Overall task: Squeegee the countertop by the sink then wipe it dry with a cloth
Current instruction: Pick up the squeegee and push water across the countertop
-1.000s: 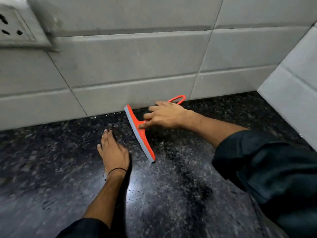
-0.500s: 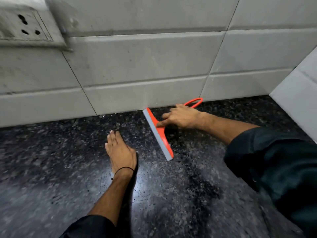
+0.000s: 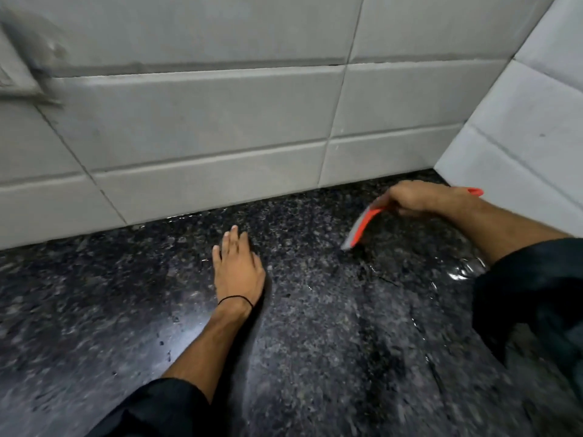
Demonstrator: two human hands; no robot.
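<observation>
The right hand (image 3: 419,197), in the right of the frame near the wall corner, has its fingers clenched around the handle of the orange squeegee (image 3: 362,225). The handle's loop end protrudes behind the hand toward the right wall. The grey blade edge points toward lower left and appears to meet the dark speckled table (image 3: 315,342) at its lower tip; motion blur prevents confirming full contact. A wet sheen and water streaks lie on the table below and right of the blade. The left hand (image 3: 238,269) rests palm down on the table at frame centre, fingers extended and released, grasping nothing. A thin black band (image 3: 235,299) encircles the left wrist. Grey wall tiles (image 3: 205,115) fill the upper frame.
</observation>
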